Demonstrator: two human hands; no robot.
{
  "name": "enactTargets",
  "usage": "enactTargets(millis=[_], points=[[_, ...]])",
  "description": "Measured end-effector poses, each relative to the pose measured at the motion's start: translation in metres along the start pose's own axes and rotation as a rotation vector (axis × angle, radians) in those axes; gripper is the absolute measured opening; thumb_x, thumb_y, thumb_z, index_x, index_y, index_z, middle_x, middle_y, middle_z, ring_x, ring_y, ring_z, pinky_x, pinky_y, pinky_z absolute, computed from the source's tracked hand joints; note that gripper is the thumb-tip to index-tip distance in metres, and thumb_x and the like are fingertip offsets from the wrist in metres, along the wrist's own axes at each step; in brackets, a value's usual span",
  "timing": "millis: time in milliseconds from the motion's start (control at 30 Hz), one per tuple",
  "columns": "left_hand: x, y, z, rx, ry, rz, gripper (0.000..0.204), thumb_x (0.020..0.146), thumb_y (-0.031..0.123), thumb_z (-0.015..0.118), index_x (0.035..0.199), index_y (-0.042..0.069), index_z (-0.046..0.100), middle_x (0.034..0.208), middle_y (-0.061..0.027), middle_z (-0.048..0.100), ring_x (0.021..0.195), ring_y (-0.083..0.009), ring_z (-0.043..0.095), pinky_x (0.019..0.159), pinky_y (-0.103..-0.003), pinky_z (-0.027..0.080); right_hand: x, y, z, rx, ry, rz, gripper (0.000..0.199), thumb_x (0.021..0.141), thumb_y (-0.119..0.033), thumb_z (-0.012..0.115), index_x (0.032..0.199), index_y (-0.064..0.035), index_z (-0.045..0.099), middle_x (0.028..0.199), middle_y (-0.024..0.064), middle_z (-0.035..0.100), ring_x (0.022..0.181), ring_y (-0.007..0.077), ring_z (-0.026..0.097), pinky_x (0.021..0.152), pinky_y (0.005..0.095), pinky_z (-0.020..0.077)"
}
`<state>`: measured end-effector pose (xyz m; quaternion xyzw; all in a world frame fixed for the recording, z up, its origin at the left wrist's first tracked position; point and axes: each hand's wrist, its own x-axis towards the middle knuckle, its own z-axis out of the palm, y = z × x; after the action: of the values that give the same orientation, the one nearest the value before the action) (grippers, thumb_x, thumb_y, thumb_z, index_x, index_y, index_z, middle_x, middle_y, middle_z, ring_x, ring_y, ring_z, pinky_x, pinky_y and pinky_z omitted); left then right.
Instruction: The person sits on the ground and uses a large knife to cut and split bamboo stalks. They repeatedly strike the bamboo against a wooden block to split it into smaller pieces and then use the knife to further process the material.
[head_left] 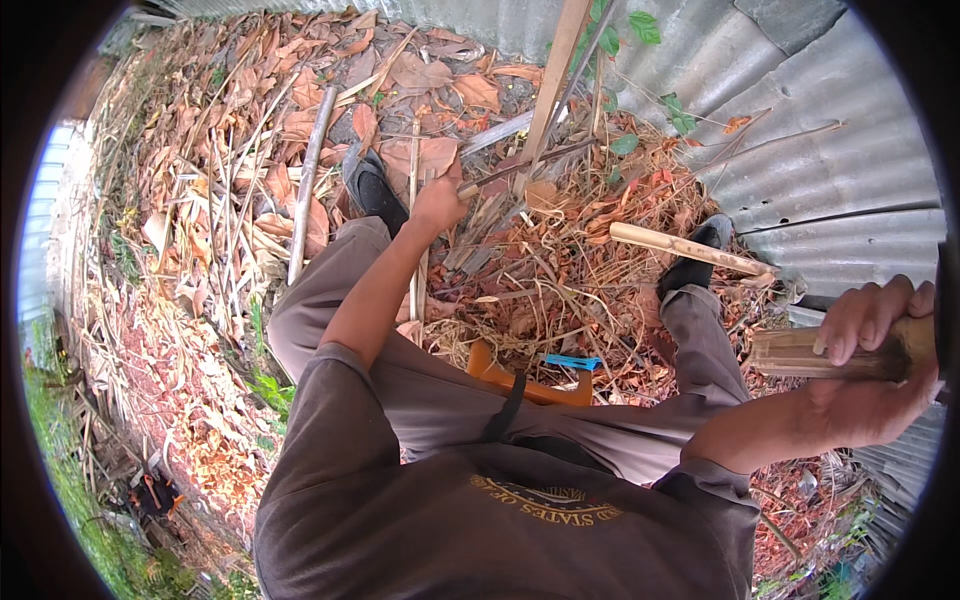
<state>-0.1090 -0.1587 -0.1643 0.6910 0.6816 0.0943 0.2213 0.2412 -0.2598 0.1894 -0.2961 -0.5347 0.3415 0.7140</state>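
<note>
Head view: a split wooden piece [785, 352] is held at the far right of the scene in the right hand [872, 318], whose fingers are curled over its far side while its near side is backed by the palm. The grip is parted only by the thickness of the wood; the piece's right end is hidden at the picture's edge. Its long axis is laid roughly left to right, with the free end pointed left, toward the middle of the scene.

By the left hand [440, 205], closed fully around a handle, a knife-like tool [530, 167] is held, its dark blade directed right and slightly far. The wood is thus placed to the right of the blade and nearer the body, well apart from it; the two axes are nearly aligned but slightly tilted to each other.

Between them, a pale stick [685, 246] is seen slanted in front of the right shoe [714, 232], above leaf litter [610, 300]. The far right is bounded by corrugated metal [830, 130].
</note>
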Motion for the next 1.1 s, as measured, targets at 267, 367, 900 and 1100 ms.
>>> enactTargets(millis=[267,367,900,1100], points=[[0.017,-0.004,0.009,0.013,-0.037,0.023,0.033,0.072,0.023,0.070,0.093,-0.003,0.066,0.086,-0.0266,0.066,0.085,-0.0414,0.065,0.079,-0.047,0.052,-0.199,0.251,-0.026,-0.611,0.001,0.383,0.045,0.095,-0.042,0.049,0.100,0.0021,0.051,0.064,0.0120,0.052,0.051,0.0196,0.053,0.049,0.0335,0.0444],[0.033,-0.032,0.022,0.059,-0.003,0.013,0.033,0.072,0.021,0.068,0.097,-0.001,0.066,0.087,-0.0249,0.067,0.085,-0.0409,0.065,0.080,-0.047,0.053,-0.271,0.274,-0.055,-0.707,-0.278,1.038,0.040,0.093,-0.032,0.059,0.101,0.0076,0.057,0.060,0.0131,0.058,0.054,0.0203,0.060,0.049,0.0316,0.0461],[-0.008,-0.034,0.068,0.000,-0.026,0.032,0.025,0.071,0.019,0.068,0.092,0.005,0.068,0.085,-0.0218,0.067,0.084,-0.0395,0.065,0.079,-0.047,0.053,-0.244,0.241,-0.028,-0.744,-0.021,0.584,0.029,0.094,-0.027,0.058,0.083,0.0003,0.056,0.055,0.0098,0.056,0.042,0.0196,0.054,0.044,0.0306,0.0436],[-0.017,-0.065,0.074,-0.011,0.016,0.032,0.023,0.074,0.022,0.069,0.087,0.003,0.068,0.080,-0.0230,0.065,0.079,-0.0397,0.064,0.073,-0.047,0.052,-0.172,0.180,-0.026,-0.493,-0.089,0.966,0.031,0.095,-0.026,0.060,0.081,-0.0001,0.052,0.053,0.0028,0.051,0.036,0.0098,0.047,0.033,0.0271,0.0372]])
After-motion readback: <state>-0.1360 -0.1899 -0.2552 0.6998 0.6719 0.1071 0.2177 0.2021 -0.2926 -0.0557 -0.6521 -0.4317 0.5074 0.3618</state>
